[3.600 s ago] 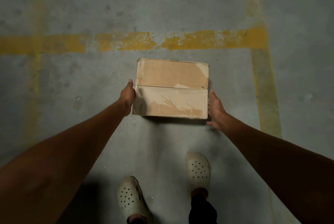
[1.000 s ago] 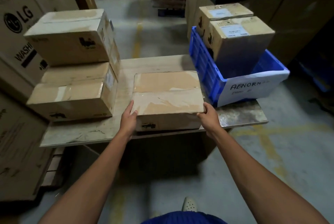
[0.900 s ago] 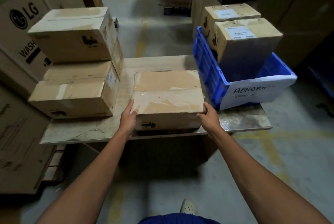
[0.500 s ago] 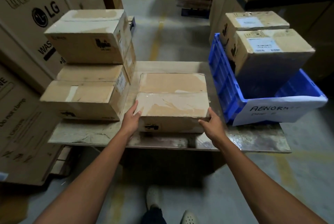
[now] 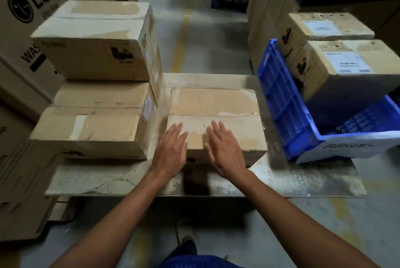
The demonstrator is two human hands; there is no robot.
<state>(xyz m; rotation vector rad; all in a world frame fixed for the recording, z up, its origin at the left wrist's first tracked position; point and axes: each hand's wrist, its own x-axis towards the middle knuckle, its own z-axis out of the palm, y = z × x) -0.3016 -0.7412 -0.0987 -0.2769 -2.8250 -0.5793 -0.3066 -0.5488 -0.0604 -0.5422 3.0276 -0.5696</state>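
A taped cardboard box lies flat on the worn table top, between a stack of boxes and a blue crate. My left hand and my right hand are both over the box's near edge, fingers straight and spread, palms down. They hold nothing; whether the palms touch the box I cannot tell.
Two stacked cardboard boxes fill the table's left side. A blue plastic crate with a white handwritten label holds two labelled boxes on the right. Large cartons stand at the left, more at the back. My feet are below the table edge.
The box was carried over the floor, then set on the table and slid inward. Both hands have left its sides and now hover flat at its near top edge.
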